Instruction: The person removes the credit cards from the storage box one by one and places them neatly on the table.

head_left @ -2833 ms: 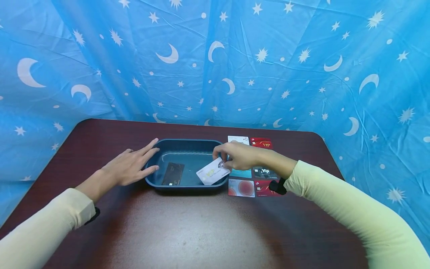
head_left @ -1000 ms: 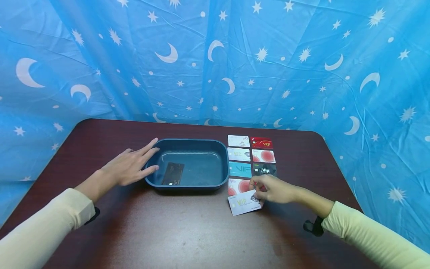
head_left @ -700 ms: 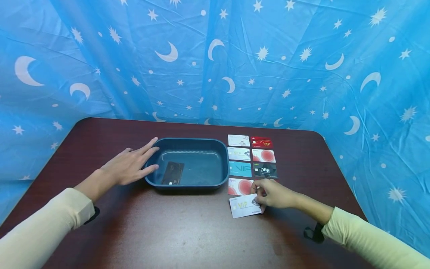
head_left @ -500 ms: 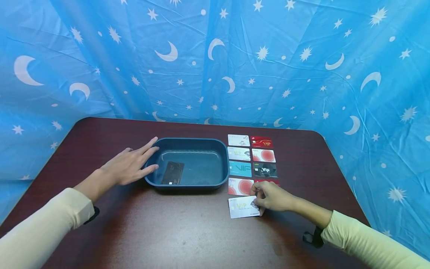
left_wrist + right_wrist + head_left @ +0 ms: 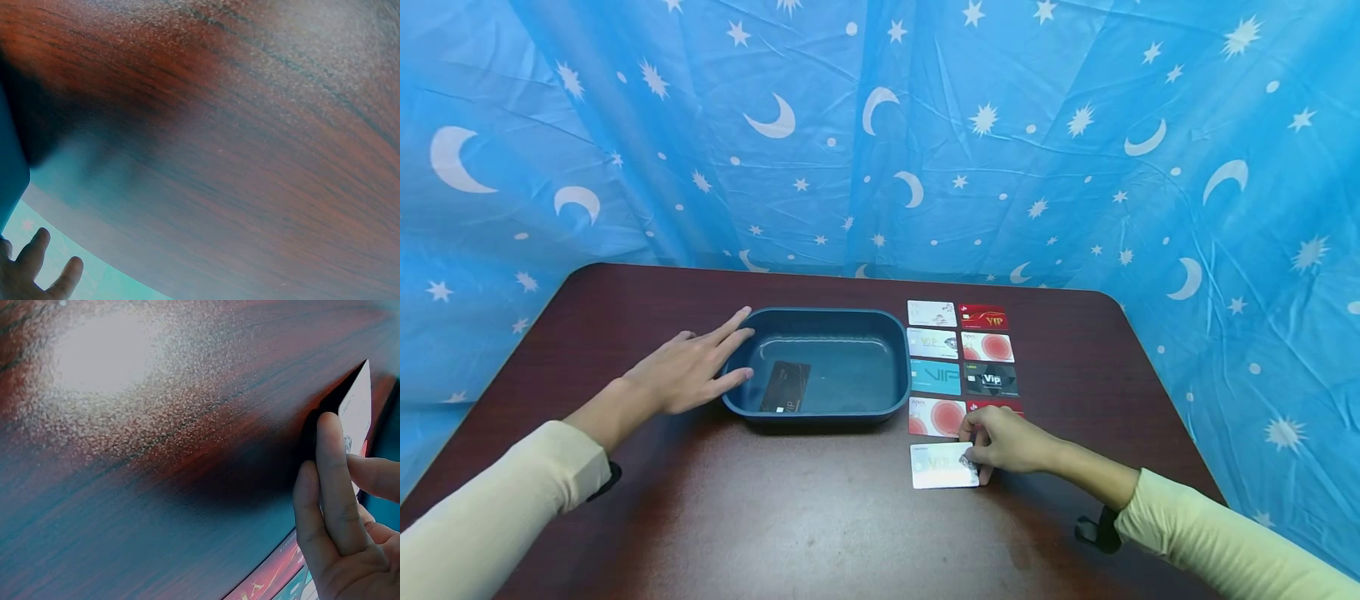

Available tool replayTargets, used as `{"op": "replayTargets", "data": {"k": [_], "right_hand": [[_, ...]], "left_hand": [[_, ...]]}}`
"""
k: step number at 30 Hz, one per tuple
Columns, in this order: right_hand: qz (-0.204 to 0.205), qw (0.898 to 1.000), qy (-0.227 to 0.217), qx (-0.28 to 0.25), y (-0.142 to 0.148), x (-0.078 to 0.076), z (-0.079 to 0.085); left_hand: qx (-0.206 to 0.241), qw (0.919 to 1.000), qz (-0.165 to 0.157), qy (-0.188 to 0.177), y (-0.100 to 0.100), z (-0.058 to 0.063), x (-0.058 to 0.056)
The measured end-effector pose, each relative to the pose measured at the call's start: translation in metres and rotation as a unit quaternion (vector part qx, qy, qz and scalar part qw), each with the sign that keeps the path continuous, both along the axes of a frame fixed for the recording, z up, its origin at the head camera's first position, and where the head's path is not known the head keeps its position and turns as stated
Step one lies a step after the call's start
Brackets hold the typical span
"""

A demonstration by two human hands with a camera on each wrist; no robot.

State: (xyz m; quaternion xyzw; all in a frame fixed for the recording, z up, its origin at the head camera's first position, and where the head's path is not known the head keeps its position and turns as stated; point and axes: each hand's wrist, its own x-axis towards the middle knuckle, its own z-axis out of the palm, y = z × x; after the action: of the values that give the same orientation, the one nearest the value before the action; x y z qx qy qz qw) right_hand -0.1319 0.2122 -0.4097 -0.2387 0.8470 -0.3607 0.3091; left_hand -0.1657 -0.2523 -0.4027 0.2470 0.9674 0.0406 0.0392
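Observation:
My right hand (image 5: 1011, 439) pinches a white VIP card (image 5: 942, 465) by its right end, just in front of two columns of cards. In the right wrist view the pinched card (image 5: 357, 409) is tilted, one edge close to the table, thumb on one face and fingers behind. With fingers spread, my left hand (image 5: 688, 371) rests on the left rim of a dark blue tray (image 5: 850, 414). Inside that tray, toward the left, lies a black VIP card (image 5: 786, 387). Only part of the left hand (image 5: 37, 272) appears in the left wrist view.
Beside the tray's right end several cards lie in two columns, among them a teal card (image 5: 936, 377), a red VIP card (image 5: 984, 317) and a pink-circle card (image 5: 937, 417). My right hand partly covers another red card (image 5: 996, 407). A blue star-patterned curtain (image 5: 880, 167) hangs behind the table (image 5: 820, 517).
My right hand has carried the white VIP card out of the tray to the front of the card columns, then lowered and straightened it slightly. My left hand stays on the rim.

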Motion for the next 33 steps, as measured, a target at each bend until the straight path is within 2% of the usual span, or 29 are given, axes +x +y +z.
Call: {"op": "replayTargets", "data": {"k": [21, 24, 30, 33], "right_hand": [[0.018, 1.0, 0.002, 0.014, 0.001, -0.004, 0.006], [0.033, 0.999, 0.018, 0.028, -0.002, -0.011, 0.014], [0.048, 0.991, 0.11, 0.052, -0.012, -0.037, 0.044], [0.052, 0.988, 0.136, 0.055, -0.019, -0.05, 0.061]], "left_hand": [[-0.003, 1.0, 0.003, -0.001, -0.001, 0.0, 0.0], [-0.004, 1.0, 0.002, 0.0, -0.002, 0.001, 0.0], [-0.003, 1.0, 0.0, 0.001, -0.001, 0.0, 0.0], [-0.002, 1.0, -0.001, 0.002, -0.001, 0.0, 0.0]]}}
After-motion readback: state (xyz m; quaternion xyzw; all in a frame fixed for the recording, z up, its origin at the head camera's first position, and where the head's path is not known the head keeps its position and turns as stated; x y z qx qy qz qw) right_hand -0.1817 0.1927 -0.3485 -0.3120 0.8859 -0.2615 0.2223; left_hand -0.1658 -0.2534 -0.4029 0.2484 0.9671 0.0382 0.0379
